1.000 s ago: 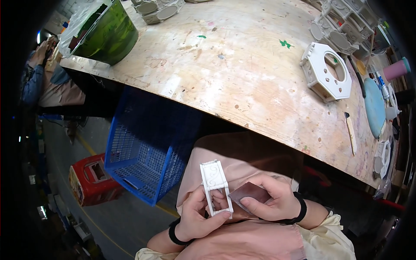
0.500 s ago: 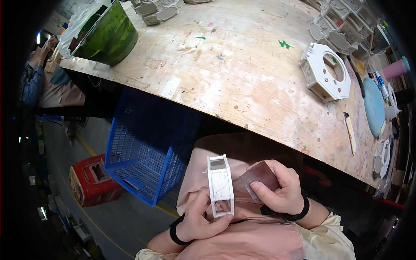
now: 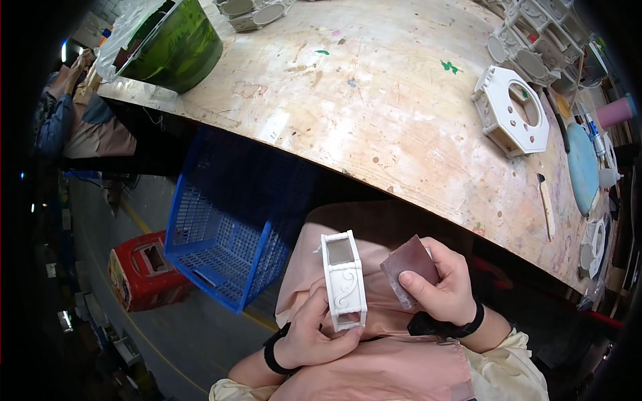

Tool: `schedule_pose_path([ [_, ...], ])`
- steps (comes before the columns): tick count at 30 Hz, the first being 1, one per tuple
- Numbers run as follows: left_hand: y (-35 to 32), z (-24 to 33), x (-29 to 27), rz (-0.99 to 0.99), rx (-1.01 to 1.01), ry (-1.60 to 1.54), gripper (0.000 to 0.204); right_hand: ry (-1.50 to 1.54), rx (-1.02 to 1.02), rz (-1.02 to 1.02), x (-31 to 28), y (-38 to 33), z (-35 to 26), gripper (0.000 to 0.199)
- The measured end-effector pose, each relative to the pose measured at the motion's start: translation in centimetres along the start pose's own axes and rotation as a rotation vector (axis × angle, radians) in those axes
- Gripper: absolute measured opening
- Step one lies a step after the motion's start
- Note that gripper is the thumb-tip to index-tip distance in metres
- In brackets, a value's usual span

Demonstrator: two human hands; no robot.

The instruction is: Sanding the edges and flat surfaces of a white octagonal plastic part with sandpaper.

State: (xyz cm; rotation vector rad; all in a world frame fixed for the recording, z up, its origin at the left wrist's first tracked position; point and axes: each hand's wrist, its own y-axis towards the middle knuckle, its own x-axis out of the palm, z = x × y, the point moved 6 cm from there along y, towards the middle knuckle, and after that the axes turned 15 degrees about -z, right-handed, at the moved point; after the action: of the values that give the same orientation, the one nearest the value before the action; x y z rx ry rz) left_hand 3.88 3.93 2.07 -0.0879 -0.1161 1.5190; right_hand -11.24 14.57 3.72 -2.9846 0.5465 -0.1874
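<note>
Over my lap, my left hand (image 3: 317, 337) grips a small white ornamental frame (image 3: 345, 286) by its lower end. The frame stands roughly upright, with rectangular openings and a raised scroll on the side facing me. To its right, my right hand (image 3: 445, 284) pinches a folded dark reddish-brown sheet of sandpaper (image 3: 413, 262), thumb on its face and fingers behind. A gap separates the sandpaper from the frame. The fingers of my left hand behind the frame are partly hidden.
A wooden table (image 3: 374, 113) bears a green bucket (image 3: 177, 50), a white octagonal frame (image 3: 513, 113), a small brush (image 3: 546, 207) and a light-blue oval (image 3: 583, 167). Stacked grey-white pieces (image 3: 535, 40) stand far right. A blue crate (image 3: 221, 234) and red box (image 3: 147, 274) sit left, beyond them a person (image 3: 93, 113).
The white frame has tipped slightly, showing more of its upper opening. My right hand and the sandpaper have shifted a little to the right, away from the frame. The view has moved slightly.
</note>
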Motion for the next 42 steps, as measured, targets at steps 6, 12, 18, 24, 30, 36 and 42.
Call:
schedule_pose_path([
  [6,0.2,0.3,-0.4,0.085,-0.066,-0.007,0.045,0.386,0.132,-0.006,-0.3,0.5,1.0,0.023],
  [12,1.4,2.0,-0.6,0.003,0.008,0.153,0.041,0.571,0.132,-0.285,0.8,0.6,1.6,0.028],
  [18,1.5,2.5,-0.6,-0.018,0.089,0.368,0.039,0.465,0.013,-0.453,1.5,0.9,0.8,0.024],
  [24,2.1,2.3,-0.4,-0.083,0.102,0.438,0.040,0.334,-0.032,-0.492,2.0,1.0,-0.4,0.031],
  [30,1.1,0.2,-0.4,-0.140,0.104,0.583,0.042,0.166,-0.065,-0.441,2.9,0.8,-0.7,0.023],
  [36,2.2,2.6,-1.4,-0.202,0.108,0.479,0.039,-0.031,-0.181,-0.360,3.2,0.6,-1.2,0.022],
  [42,0.0,1.1,-3.8,0.195,0.187,-0.384,0.031,-0.283,-0.335,-0.351,4.1,0.3,-1.7,0.027],
])
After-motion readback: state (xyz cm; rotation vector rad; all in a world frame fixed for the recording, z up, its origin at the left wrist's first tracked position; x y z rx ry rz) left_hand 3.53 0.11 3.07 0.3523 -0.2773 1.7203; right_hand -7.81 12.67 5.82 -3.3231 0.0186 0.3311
